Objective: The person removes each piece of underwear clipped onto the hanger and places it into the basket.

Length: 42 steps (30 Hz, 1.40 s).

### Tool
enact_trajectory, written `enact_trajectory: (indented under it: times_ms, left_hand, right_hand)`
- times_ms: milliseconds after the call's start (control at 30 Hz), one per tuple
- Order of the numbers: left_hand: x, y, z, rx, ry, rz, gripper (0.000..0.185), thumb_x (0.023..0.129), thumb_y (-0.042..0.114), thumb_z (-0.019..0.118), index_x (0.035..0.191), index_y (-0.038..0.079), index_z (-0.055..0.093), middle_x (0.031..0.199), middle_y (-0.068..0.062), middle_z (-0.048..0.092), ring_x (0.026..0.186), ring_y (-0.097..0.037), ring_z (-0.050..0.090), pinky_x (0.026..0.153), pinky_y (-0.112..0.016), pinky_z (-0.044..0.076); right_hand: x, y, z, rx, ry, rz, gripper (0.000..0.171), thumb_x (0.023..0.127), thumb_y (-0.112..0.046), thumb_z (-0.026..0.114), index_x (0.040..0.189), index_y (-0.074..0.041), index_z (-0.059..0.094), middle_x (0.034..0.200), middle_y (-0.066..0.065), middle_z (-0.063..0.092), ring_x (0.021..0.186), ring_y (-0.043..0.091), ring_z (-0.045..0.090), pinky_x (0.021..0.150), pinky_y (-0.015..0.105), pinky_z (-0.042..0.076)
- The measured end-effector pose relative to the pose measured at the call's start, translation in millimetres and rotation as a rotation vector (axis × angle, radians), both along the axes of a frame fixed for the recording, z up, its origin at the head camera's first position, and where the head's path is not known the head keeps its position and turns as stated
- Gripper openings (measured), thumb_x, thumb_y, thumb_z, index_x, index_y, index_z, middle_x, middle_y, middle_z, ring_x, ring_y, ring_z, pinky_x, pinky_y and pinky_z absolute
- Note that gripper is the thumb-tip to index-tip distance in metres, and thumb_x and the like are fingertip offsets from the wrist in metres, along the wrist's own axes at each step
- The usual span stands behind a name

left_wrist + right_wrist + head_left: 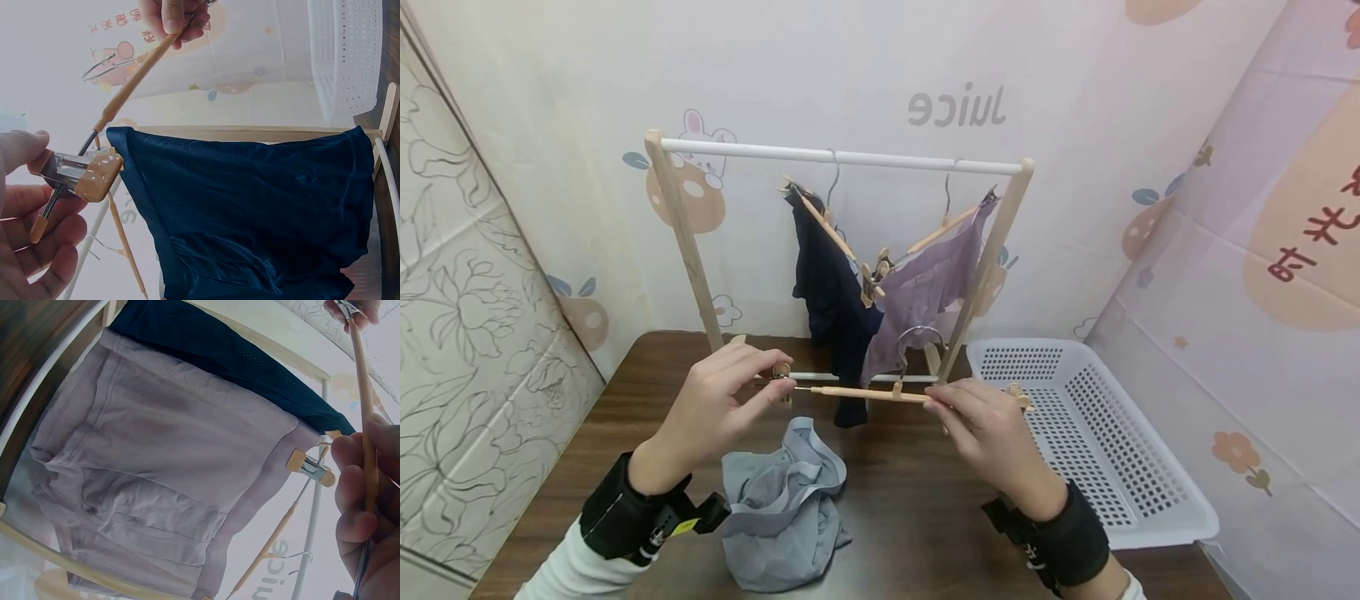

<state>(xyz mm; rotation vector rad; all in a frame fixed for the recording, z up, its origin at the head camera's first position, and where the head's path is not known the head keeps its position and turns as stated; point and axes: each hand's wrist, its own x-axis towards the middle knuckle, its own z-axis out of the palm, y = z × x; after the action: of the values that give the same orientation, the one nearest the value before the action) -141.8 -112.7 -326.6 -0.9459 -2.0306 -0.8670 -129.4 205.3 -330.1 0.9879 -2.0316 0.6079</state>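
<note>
- The dark brown wooden table (625, 433) carries everything, reaching from the patterned back wall to the near edge.
- A small wooden clothes rack with a white top rail (842, 155) stands along the table's back edge.
- A white perforated plastic basket (1120, 492) sits at the table's right edge.
- A navy blue garment (831, 292) and a mauve garment (925, 287) hang on the rack from tilted wooden clip hangers, touching in the middle.
- A crumpled grey garment (786, 500) lies near the table's front edge, between the wrists.
- A slim wooden clip hanger with a metal hook (868, 393) is held level above the table, in front of the rack and over the grey garment.
- The left hand (718, 408) pinches the hanger's left clip between thumb and fingertips.
- The right hand (988, 437) pinches the hanger's bar toward its right end, fingers curled about it.
</note>
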Motion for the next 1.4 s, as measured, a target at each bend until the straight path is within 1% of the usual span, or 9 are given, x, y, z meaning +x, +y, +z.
enact_trajectory:
  times_ms: [167, 300, 467, 667, 767, 900, 1067, 1200, 1400]
  left_hand:
    - [-0.3, 2.1, 1.9, 0.052, 0.038, -0.029, 0.042, 0.097, 0.042, 0.056, 0.101, 0.005, 0.072, 0.08, 0.001, 0.069, 0.073, -0.009, 0.049, 0.06, -0.013, 0.036]
    - [-0.2, 3.1, 2.9, 0.075, 0.053, -0.033, 0.042, 0.097, 0.042, 0.056, 0.105, 0.003, 0.072, 0.079, 0.0, 0.068, 0.076, -0.012, 0.053, 0.062, -0.016, 0.038]
    - [2.6, 1.3, 4.5, 0.095, 0.057, 0.029, 0.048, 0.097, 0.046, 0.053, 0.106, 0.003, 0.072, 0.084, -0.003, 0.071, 0.083, -0.016, 0.058, 0.069, -0.018, 0.04]
    - [2.9, 3.5, 8.7, 0.132, 0.131, 0.049, 0.044, 0.098, 0.041, 0.055, 0.104, 0.002, 0.073, 0.093, -0.009, 0.071, 0.087, -0.021, 0.06, 0.074, -0.019, 0.043]
    - [0.9, 7.8, 10.2, 0.136, 0.168, 0.058, 0.04, 0.099, 0.037, 0.056, 0.101, 0.001, 0.074, 0.093, -0.01, 0.071, 0.088, -0.023, 0.061, 0.077, -0.021, 0.045]
    - [-0.2, 12.9, 11.4, 0.133, 0.222, 0.079, 0.035, 0.099, 0.031, 0.057, 0.097, 0.0, 0.074, 0.096, -0.013, 0.072, 0.091, -0.026, 0.063, 0.082, -0.022, 0.048]
    - [5.6, 17.1, 13.8, 0.104, 0.27, 0.086, 0.033, 0.1, 0.024, 0.055, 0.094, -0.002, 0.074, 0.097, -0.015, 0.072, 0.094, -0.029, 0.065, 0.098, -0.017, 0.046]
    - [16.4, 25.7, 16.9, 0.05, 0.314, 0.05, 0.03, 0.1, 0.018, 0.053, 0.094, -0.002, 0.074, 0.097, -0.015, 0.073, 0.093, -0.028, 0.069, 0.094, -0.026, 0.052]
    - [28.2, 41.8, 20.5, -0.068, 0.182, -0.028, 0.016, 0.091, 0.011, 0.068, 0.103, 0.001, 0.074, 0.104, -0.012, 0.073, 0.099, -0.025, 0.07, 0.088, -0.036, 0.056]
  right_hand:
    - [0.0, 0.3, 2.5, -0.004, -0.007, 0.004, 0.011, 0.087, -0.012, 0.073, 0.091, -0.003, 0.074, 0.08, 0.004, 0.072, 0.064, 0.011, 0.06, 0.059, 0.02, 0.048]
    - [1.7, 0.1, 4.6, -0.008, -0.014, -0.005, 0.034, 0.098, -0.03, 0.058, 0.09, -0.002, 0.074, 0.078, 0.004, 0.071, 0.063, 0.01, 0.059, 0.058, 0.02, 0.047]
    - [2.4, -4.3, 10.0, 0.001, -0.023, -0.011, 0.021, 0.093, -0.022, 0.066, 0.093, -0.003, 0.075, 0.079, 0.004, 0.072, 0.063, 0.01, 0.057, 0.058, 0.019, 0.046]
    - [1.7, -8.0, 15.4, 0.023, -0.029, -0.039, 0.03, 0.096, -0.029, 0.06, 0.095, -0.003, 0.075, 0.079, 0.005, 0.072, 0.064, 0.011, 0.057, 0.058, 0.019, 0.048]
    - [2.0, -7.7, 16.0, 0.023, -0.035, -0.059, 0.015, 0.086, -0.015, 0.074, 0.094, -0.002, 0.075, 0.079, 0.005, 0.072, 0.065, 0.011, 0.059, 0.059, 0.021, 0.049]
    - [2.4, -8.0, 15.4, 0.021, -0.038, -0.08, 0.025, 0.07, 0.001, 0.082, 0.093, -0.002, 0.075, 0.079, 0.005, 0.072, 0.065, 0.011, 0.059, 0.059, 0.021, 0.05]
    - [3.2, -10.3, 13.1, 0.023, -0.037, -0.073, 0.02, 0.074, -0.001, 0.081, 0.093, -0.003, 0.075, 0.078, 0.004, 0.071, 0.064, 0.01, 0.056, 0.057, 0.018, 0.047]
    - [4.2, -11.2, 10.8, 0.025, -0.042, -0.079, 0.017, 0.077, -0.003, 0.08, 0.093, -0.003, 0.074, 0.077, 0.004, 0.071, 0.063, 0.009, 0.054, 0.056, 0.016, 0.044]
    - [5.7, -12.1, 9.4, 0.034, -0.049, -0.109, 0.023, 0.072, -0.002, 0.082, 0.094, -0.002, 0.075, 0.08, 0.005, 0.072, 0.065, 0.01, 0.056, 0.055, 0.016, 0.043]
